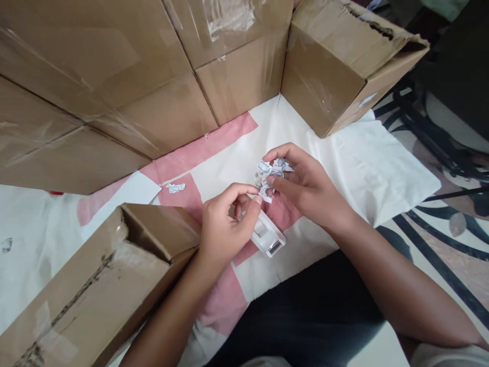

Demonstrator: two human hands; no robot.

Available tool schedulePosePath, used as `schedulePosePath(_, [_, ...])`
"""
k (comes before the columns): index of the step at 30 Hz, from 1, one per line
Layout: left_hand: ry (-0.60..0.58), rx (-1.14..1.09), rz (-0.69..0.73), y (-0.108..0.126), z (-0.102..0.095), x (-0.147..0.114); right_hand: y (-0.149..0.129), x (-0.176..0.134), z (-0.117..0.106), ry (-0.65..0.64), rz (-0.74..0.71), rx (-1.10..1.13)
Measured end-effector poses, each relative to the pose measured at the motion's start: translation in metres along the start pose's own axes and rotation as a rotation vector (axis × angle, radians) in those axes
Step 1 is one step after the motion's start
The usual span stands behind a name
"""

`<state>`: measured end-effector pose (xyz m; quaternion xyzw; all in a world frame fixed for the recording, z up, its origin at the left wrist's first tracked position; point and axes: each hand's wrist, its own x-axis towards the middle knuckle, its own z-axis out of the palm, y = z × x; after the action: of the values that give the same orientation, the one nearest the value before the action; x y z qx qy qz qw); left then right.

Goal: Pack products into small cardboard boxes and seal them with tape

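My right hand (301, 183) is closed around a loose bunch of small white paper cutouts (263, 178) with blue outlines. My left hand (231, 216) pinches the lower edge of one of these cutouts between thumb and forefinger, close to the right fingertips. Just under my left hand, a white plastic object (272, 238) with a dark slot at its near end lies on the cloth; my fingers partly cover it, and I cannot make out its kind. Off to the left, another blue-outlined cutout (175, 188) lies flat on the cloth.
Stacked, taped cardboard boxes (153, 107) form a wall at the back. One box (324, 76) stands at the right, and another box (95, 290) is beside my left forearm. A white sheet (132, 193) lies at the left on the pink-and-white cloth (225, 153).
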<state>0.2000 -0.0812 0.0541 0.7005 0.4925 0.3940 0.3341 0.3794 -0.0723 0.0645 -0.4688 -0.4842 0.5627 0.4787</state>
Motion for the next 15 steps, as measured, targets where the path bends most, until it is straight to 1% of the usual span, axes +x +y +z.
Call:
schedulePosePath(3, [0.031,0.039,0.047,-0.001,0.002,0.000,0.002,-0.001,-0.001,-0.030,0.000,-0.010])
schedulePosePath(7, [0.085,0.157,0.179,-0.002,0.002,0.000,0.005,-0.002,0.000,-0.082,-0.009,-0.035])
schedulePosePath(9, [0.110,0.191,0.202,-0.004,0.002,-0.001,0.005,-0.003,0.001,-0.075,-0.038,-0.101])
schedulePosePath(11, [0.137,0.192,0.180,-0.007,0.003,-0.002,0.006,-0.005,0.002,-0.013,-0.122,-0.246])
schedulePosePath(14, [0.187,0.186,0.124,-0.011,0.003,-0.004,0.008,-0.008,0.003,0.152,-0.327,-0.521])
schedulePosePath(15, [0.199,0.181,0.104,-0.012,0.003,-0.004,0.009,-0.009,0.003,0.190,-0.385,-0.600])
